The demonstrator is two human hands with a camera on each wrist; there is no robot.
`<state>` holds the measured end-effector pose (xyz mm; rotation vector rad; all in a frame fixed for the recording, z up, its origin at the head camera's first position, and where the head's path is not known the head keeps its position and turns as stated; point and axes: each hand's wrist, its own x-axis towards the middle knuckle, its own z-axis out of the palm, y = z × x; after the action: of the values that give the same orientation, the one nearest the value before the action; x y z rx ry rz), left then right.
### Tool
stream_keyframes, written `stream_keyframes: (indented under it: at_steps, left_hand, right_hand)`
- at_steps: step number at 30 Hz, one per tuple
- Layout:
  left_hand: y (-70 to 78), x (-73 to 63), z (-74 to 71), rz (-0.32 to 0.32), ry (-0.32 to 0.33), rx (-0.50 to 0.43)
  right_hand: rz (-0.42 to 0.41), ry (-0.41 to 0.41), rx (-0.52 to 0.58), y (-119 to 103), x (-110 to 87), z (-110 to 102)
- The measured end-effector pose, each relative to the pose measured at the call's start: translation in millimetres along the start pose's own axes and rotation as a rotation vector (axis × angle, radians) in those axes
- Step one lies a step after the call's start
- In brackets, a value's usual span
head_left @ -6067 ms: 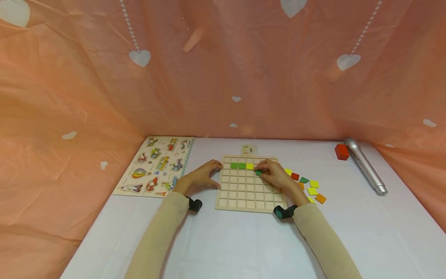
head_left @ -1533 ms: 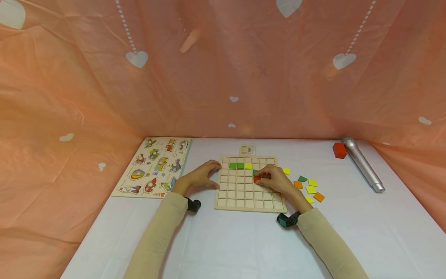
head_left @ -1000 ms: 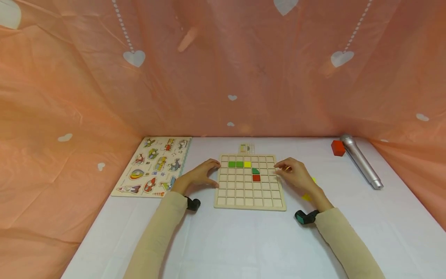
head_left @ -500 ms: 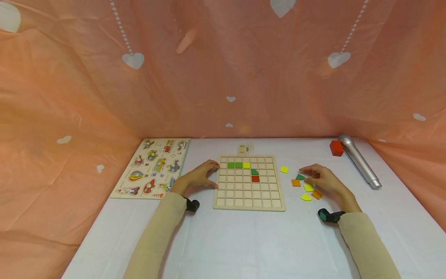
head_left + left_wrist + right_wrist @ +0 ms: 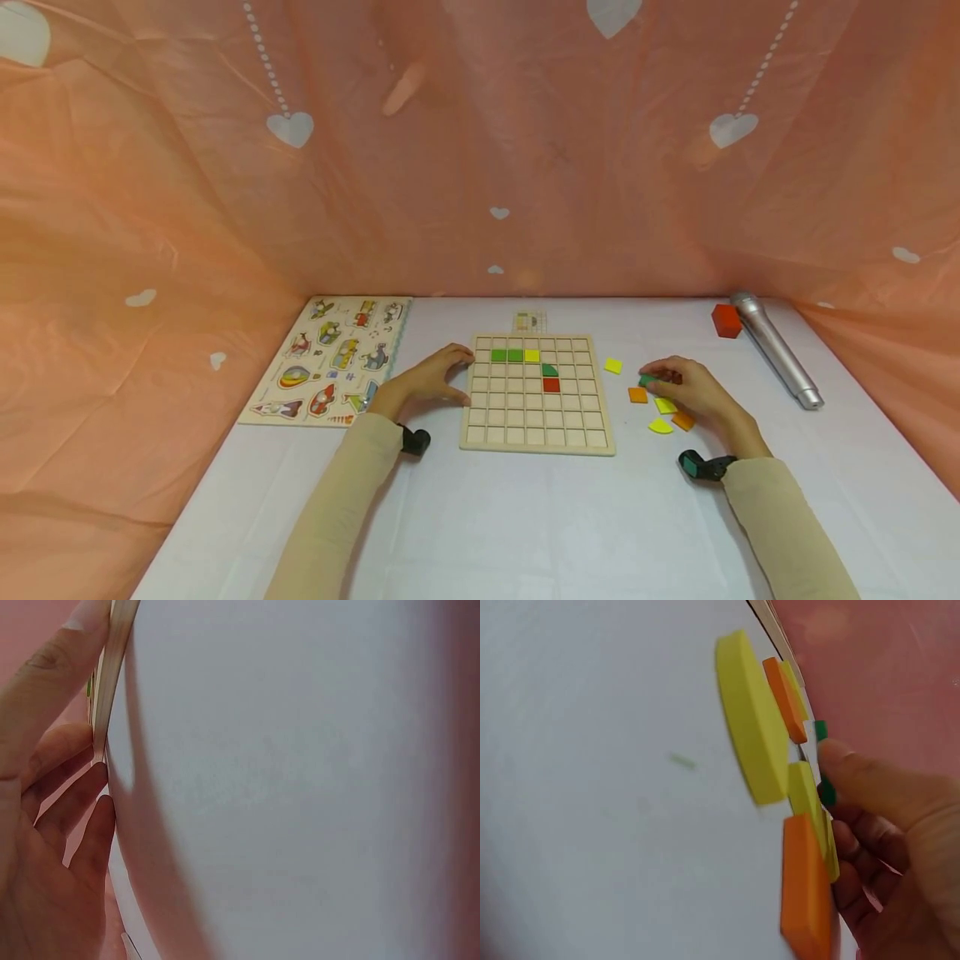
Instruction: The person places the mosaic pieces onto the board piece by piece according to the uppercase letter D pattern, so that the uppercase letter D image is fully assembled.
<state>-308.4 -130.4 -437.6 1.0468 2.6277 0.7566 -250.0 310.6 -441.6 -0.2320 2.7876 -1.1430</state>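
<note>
A wooden grid board (image 5: 517, 421) lies mid-table. In it sit two green square tiles (image 5: 499, 356), a yellow tile (image 5: 532, 356), a green quarter-circle tile (image 5: 549, 370) and a red tile (image 5: 551, 385). My left hand (image 5: 430, 379) rests along the board's left side; in the left wrist view the thumb (image 5: 56, 667) lies against its wooden edge, fingers spread below. To the right of the board, my right hand (image 5: 696, 393) pinches a second green tile (image 5: 647, 380) between thumb and fingers. The right wrist view shows that green tile (image 5: 821, 729) edge-on, partly hidden by the thumb.
Around the right hand lie an orange tile (image 5: 637, 395), a yellow quarter-circle (image 5: 660, 427), a yellow tile (image 5: 612, 366) and other loose pieces. A picture puzzle board (image 5: 322, 367) lies left. A small card (image 5: 529, 322), red block (image 5: 726, 321) and silver microphone (image 5: 780, 354) are farther back.
The green quarter-circle and red tile were put into the grid. My right hand then moved right to the loose pieces and took hold of another green tile. The left hand stayed.
</note>
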Motion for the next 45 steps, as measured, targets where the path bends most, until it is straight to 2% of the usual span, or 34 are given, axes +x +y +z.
stream_keyframes:
  at_steps: [3, 8, 13, 20, 26, 33, 40, 45]
  left_hand:
    - [0.6, -0.1, -0.3, -0.002, 0.0, 0.005]
    - [-0.4, -0.3, -0.7, 0.018, 0.006, 0.004]
    - [-0.5, 0.0, -0.4, 0.03, 0.013, 0.0]
    - [0.3, 0.1, -0.1, 0.016, 0.009, -0.011]
    - [0.9, -0.5, -0.1, 0.021, 0.014, -0.001]
    - [0.6, -0.6, -0.3, 0.028, 0.017, -0.003]
    - [0.8, -0.8, -1.4, 0.013, 0.002, 0.0]
    - [0.0, -0.6, -0.8, 0.032, 0.019, -0.001]
  right_hand:
    - [-0.031, 0.027, 0.01, -6, 0.9, 2]
    - [-0.189, 0.06, -0.006, -29, 7.4, 16]
    - [-0.341, 0.037, 0.003, -54, 14.7, 39]
    - [-0.446, -0.054, 0.015, -77, 20.3, 68]
    - [-0.566, -0.073, -0.053, -86, 22.7, 83]
    - [-0.533, -0.089, -0.089, -88, 24.6, 89]
    - [-0.555, -0.087, -0.103, -88, 26.7, 90]
    - [-0.534, -0.07, -0.1, -89, 25.6, 90]
